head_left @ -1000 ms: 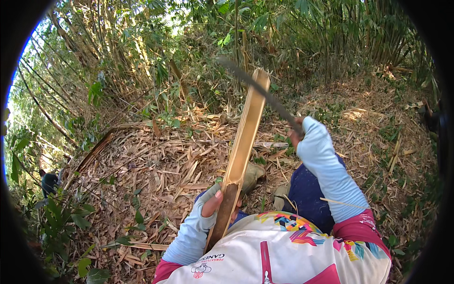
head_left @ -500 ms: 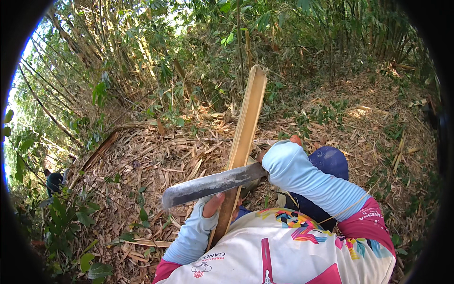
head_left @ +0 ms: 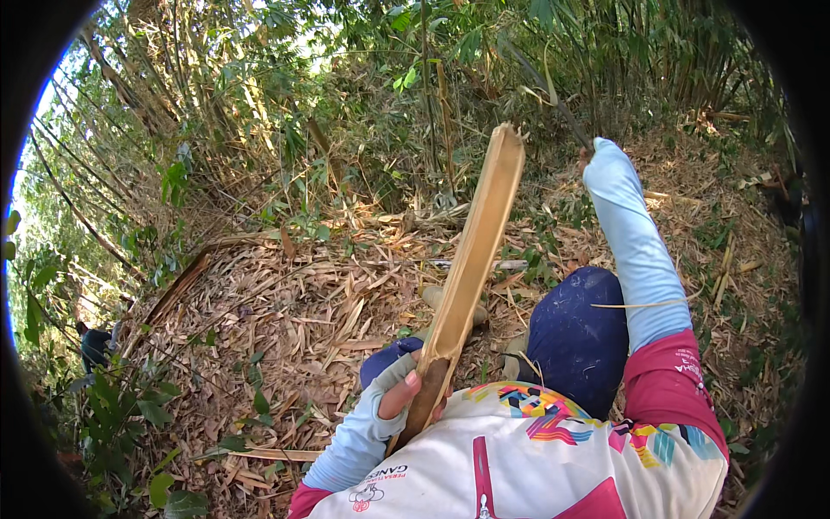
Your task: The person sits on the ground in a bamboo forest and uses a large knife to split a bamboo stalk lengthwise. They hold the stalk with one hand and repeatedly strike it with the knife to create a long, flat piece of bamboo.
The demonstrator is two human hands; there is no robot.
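Observation:
My left hand (head_left: 400,395) is closed around the lower part of a split bamboo length (head_left: 476,251), near my body. The bamboo slants up and to the right, its hollow pale inner face showing and its top end frayed. My right arm is stretched far forward, and the right hand (head_left: 590,154) grips a machete (head_left: 566,117). Its dark blade, seen nearly edge-on, points up and left, well beyond the bamboo and apart from it. A thin pale curled strip (head_left: 550,80) shows beside the blade. The sleeve cuff partly hides my right fingers.
Dry bamboo leaves (head_left: 285,303) cover the sloping ground. My knee (head_left: 577,333) in dark blue trousers is right of the bamboo. Dense bamboo stalks (head_left: 683,60) stand behind. Another person (head_left: 95,348) is far off at the left, beyond leafy green plants (head_left: 112,402).
My right hand has swung the machete forward and up to the right, away from the bamboo it lay across. The bamboo's upper end has tilted rightward, still in my left hand.

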